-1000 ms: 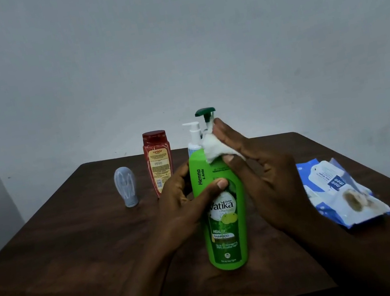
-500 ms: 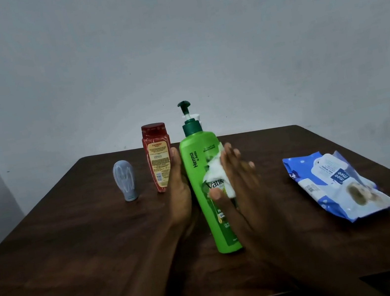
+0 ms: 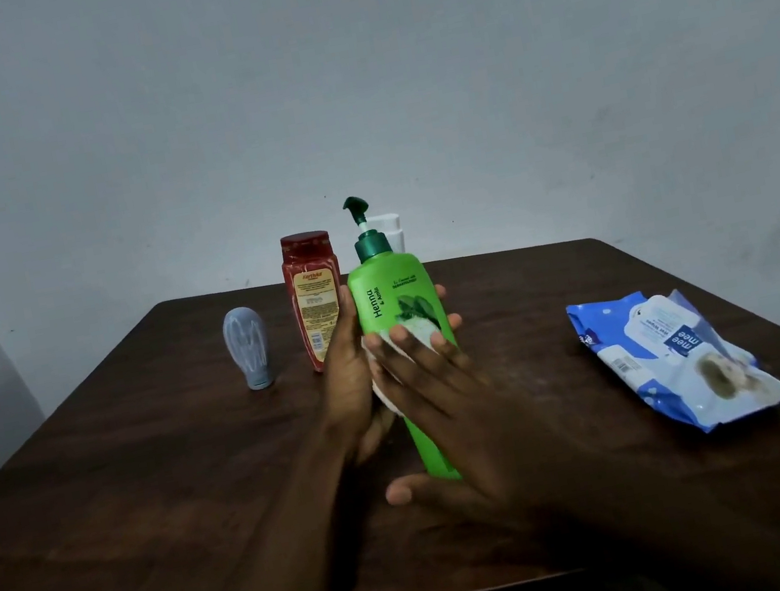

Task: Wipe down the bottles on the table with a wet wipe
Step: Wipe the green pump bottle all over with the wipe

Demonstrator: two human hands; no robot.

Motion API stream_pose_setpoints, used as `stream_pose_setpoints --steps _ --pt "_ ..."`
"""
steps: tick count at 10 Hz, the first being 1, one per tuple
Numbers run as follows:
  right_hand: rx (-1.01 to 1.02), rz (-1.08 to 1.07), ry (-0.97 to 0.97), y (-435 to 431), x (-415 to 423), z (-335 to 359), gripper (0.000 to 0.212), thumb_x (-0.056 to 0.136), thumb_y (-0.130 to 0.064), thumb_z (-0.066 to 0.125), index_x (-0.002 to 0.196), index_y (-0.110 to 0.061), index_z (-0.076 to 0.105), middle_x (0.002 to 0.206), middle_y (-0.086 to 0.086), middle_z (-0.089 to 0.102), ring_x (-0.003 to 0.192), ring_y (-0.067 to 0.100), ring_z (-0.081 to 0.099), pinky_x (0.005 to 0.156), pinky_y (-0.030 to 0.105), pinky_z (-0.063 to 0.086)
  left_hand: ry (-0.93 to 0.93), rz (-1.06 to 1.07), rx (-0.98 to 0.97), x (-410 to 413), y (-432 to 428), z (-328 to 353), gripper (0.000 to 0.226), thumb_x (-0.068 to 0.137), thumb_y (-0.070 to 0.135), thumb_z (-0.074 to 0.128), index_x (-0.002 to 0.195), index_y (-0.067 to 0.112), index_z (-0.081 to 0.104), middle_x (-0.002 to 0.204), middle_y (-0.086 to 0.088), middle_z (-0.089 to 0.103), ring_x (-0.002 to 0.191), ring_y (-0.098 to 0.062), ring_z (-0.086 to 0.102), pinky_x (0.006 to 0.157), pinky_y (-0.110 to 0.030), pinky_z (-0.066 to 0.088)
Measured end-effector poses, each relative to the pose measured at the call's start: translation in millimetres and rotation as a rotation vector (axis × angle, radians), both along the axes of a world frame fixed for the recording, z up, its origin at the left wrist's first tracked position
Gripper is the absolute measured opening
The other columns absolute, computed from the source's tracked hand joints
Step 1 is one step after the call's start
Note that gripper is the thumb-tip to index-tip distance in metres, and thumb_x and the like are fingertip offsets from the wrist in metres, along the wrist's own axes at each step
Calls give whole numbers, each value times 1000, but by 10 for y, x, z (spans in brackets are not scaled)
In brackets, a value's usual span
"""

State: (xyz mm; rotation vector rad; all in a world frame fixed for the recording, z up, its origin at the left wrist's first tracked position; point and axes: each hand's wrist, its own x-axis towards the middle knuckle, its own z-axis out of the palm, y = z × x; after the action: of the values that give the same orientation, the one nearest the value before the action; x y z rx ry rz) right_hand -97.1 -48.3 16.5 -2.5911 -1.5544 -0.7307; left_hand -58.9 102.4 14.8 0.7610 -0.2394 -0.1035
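Hands (image 3: 426,393) wipe green bottle (image 3: 397,304); red bottle (image 3: 313,298) just behind-left.

green pump bottle (image 3: 403,339): frame centre, tilted left, base on table, gripped both sides | wet wipe (image 3: 389,347): white, crumpled, pressed on bottle front | red bottle (image 3: 313,298): upright, left of it | white pump bottle (image 3: 391,232): behind, mostly hidden

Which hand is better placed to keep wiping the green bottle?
Right. The right hand already presses the wipe on the green bottle, while the left hand braces its side.
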Motion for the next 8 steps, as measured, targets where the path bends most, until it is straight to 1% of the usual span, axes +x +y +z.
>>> stream_pose_setpoints --steps 1,2,3,4,5,6,7,8 --pt "-101 22 -23 -196 -65 -115 83 97 -69 27 157 -12 18 166 3 -1 153 19 -9 124 42 9 26 -27 17 21 13 -17 80 94 68 36 146 8 47 145 -13 53 118 -32 58 115 -61 27" --pt "-158 20 -34 -353 -130 -227 81 98 -68 27 156 -11 21 166 6 5 153 22 -4 122 38 8 -30 -19 1 -1 16 3 80 97 67 28 145 7 47 135 -13 60 114 -32 61 116 -65 22" --pt "-129 1 -27 -435 -155 -282 83 98 -68 27 156 -9 21 165 9 6 153 21 -1 122 29 1 -62 -32 14 32 20 -19 82 95 67 29 147 6 44 133 -13 61 113 -33 63 113 -68 25" --pt "-27 -9 104 -423 -149 -271 87 98 -69 27 156 -5 16 165 9 -3 153 17 -6 121 21 -4 -41 -19 7 30 6 5 83 95 68 28 146 6 44 130 -13 63 109 -31 65 104 -65 35" --pt "102 -13 265 -349 -92 -219 93 95 -71 26 156 -3 7 164 8 -14 151 12 -14 119 15 -6 -30 1 -18 34 -8 4 82 95 68 30 144 6 47 129 -14 63 108 -32 65 104 -61 36" --pt "170 -17 382 -246 -20 -102 97 90 -75 22 156 -9 -6 162 1 -26 149 9 -23 119 16 -11 -17 30 -29 37 9 -16 80 96 68 29 139 4 52 132 -16 60 109 -33 63 106 -52 41" --pt "184 -46 369 -129 96 2 98 87 -76 18 155 -13 -13 160 0 -29 147 7 -26 121 23 -10 -5 14 -90 19 -4 -26 78 97 67 31 134 3 58 125 -18 63 107 -32 65 96 -47 53" --pt "194 -57 298 -13 237 71 98 89 -76 17 155 -9 -12 162 3 -25 149 10 -24 125 37 -2 -14 52 -77 -3 -12 -6 75 99 64 29 124 5 67 121 -17 68 104 -31 70 87 -43 59"
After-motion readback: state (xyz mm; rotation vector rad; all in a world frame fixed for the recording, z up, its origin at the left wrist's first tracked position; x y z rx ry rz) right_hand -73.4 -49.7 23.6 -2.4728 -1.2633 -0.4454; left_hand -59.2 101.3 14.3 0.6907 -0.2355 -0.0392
